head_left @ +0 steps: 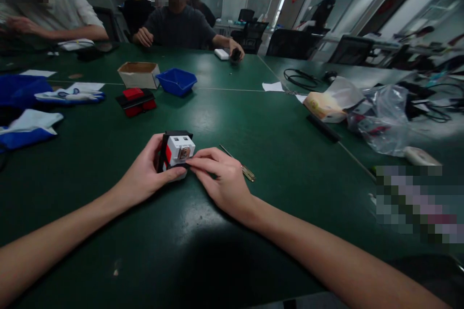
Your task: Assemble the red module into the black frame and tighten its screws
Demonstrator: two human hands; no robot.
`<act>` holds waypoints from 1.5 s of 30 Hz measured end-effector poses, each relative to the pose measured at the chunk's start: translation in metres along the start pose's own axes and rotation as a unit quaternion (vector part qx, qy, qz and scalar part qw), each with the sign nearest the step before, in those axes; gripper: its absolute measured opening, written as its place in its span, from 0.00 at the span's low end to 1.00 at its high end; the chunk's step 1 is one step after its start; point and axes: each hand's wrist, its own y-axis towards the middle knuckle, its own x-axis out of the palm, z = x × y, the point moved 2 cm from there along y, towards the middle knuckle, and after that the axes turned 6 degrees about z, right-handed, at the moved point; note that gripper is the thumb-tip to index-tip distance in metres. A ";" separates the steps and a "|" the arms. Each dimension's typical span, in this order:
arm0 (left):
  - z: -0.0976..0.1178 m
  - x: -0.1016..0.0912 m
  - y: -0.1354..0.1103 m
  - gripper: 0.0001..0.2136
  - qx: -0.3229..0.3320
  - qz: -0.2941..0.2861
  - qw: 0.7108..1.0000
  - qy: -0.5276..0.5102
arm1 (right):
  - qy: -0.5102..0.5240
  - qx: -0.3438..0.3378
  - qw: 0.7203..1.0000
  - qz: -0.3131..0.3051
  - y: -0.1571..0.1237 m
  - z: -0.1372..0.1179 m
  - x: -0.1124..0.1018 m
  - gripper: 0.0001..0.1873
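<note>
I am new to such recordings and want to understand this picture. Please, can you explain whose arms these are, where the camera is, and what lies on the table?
There is no machine here. The single picture comes from a camera worn on a person's head, looking forward and down, so the two bare arms belong to that person. The left hand grips a small white, red and black block; the fingertips of the right hand touch its front. On the green table lie a thin screwdriver beside the right hand, and farther off a blue tray, a cardboard box and a clear plastic bag. Other people sit across the table.
</note>
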 end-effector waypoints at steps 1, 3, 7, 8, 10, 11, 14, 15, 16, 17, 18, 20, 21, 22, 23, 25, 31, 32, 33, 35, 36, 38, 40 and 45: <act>0.001 0.000 0.000 0.30 -0.002 0.003 1.000 0.004 | 0.006 0.009 1.000 -0.003 0.000 0.001 0.000 0.10; 0.002 0.000 0.000 0.30 -0.010 0.007 1.000 0.009 | 0.011 0.029 1.000 -0.005 0.002 0.003 0.000 0.08; 0.005 0.002 0.000 0.29 -0.025 0.011 1.000 0.014 | 0.011 0.047 0.999 -0.003 0.003 0.006 0.000 0.05; 0.006 0.002 0.000 0.29 -0.026 0.015 0.999 0.018 | 0.013 0.049 0.999 -0.004 0.004 0.006 0.000 0.04; 0.008 0.002 -0.001 0.28 -0.032 0.020 0.999 0.026 | 0.014 0.052 0.999 -0.004 0.004 0.006 0.001 0.04; 0.008 0.003 -0.001 0.28 -0.036 0.021 0.999 0.029 | 0.014 0.052 0.999 -0.002 0.004 0.006 0.001 0.04; 0.009 0.004 -0.003 0.26 -0.048 0.021 0.998 0.029 | 0.014 0.046 0.999 0.006 0.005 0.005 0.000 0.03; 0.010 0.004 -0.003 0.26 -0.050 0.021 0.998 0.027 | 0.015 0.043 0.999 0.008 0.004 0.005 0.000 0.04; 0.011 0.005 -0.003 0.26 -0.050 0.022 0.998 0.025 | 0.016 0.040 0.999 0.010 0.004 0.004 0.000 0.04; 0.011 0.006 -0.003 0.26 -0.051 0.024 0.998 0.024 | 0.017 0.037 0.999 0.012 0.004 0.003 -0.001 0.04; 0.012 0.006 -0.002 0.26 -0.052 0.027 0.998 0.021 | 0.018 0.034 0.999 0.013 0.004 0.003 -0.001 0.05; 0.014 0.007 -0.002 0.26 -0.052 0.031 0.998 0.018 | 0.020 0.031 0.999 0.015 0.004 0.002 -0.002 0.05; 0.014 0.007 -0.002 0.26 -0.051 0.034 0.998 0.019 | 0.021 0.031 0.999 0.015 0.004 0.002 -0.002 0.06; 0.015 0.007 -0.002 0.27 -0.050 0.035 0.998 0.022 | 0.021 0.032 0.999 0.015 0.004 0.003 -0.002 0.05; 0.015 0.007 -0.003 0.27 -0.048 0.036 0.998 0.026 | 0.020 0.034 0.999 0.015 0.004 0.003 -0.002 0.05; 0.014 0.007 -0.003 0.27 -0.043 0.036 0.998 0.033 | 0.018 0.044 0.999 0.015 0.004 0.005 -0.001 0.06; 0.011 0.006 -0.004 0.27 -0.030 0.029 0.999 0.034 | 0.028 0.058 0.998 -0.001 0.002 0.005 0.002 0.07; 0.011 0.007 -0.005 0.26 -0.027 0.027 0.999 0.034 | 0.030 0.060 0.998 0.000 0.002 0.005 0.002 0.07; 0.011 0.007 -0.005 0.26 -0.024 0.024 0.999 0.031 | 0.031 0.062 0.998 0.001 0.001 0.004 0.001 0.07; 0.011 0.007 -0.006 0.25 -0.024 0.019 0.999 0.022 | 0.032 0.064 0.997 -0.001 0.001 0.004 0.001 0.08; 0.011 0.007 -0.006 0.25 -0.025 0.017 0.999 0.016 | 0.032 0.064 0.997 -0.003 0.001 0.003 0.001 0.08; 0.011 0.007 -0.007 0.25 -0.029 0.017 0.999 0.009 | 0.032 0.063 0.998 -0.006 0.000 0.003 0.001 0.08; 0.010 0.007 -0.008 0.25 -0.030 0.020 0.999 0.005 | 0.031 0.066 0.997 -0.005 0.000 0.004 0.001 0.07; 0.011 0.010 -0.012 0.25 -0.024 0.029 0.999 0.001 | 0.034 0.083 0.996 0.002 -0.002 0.006 0.001 0.07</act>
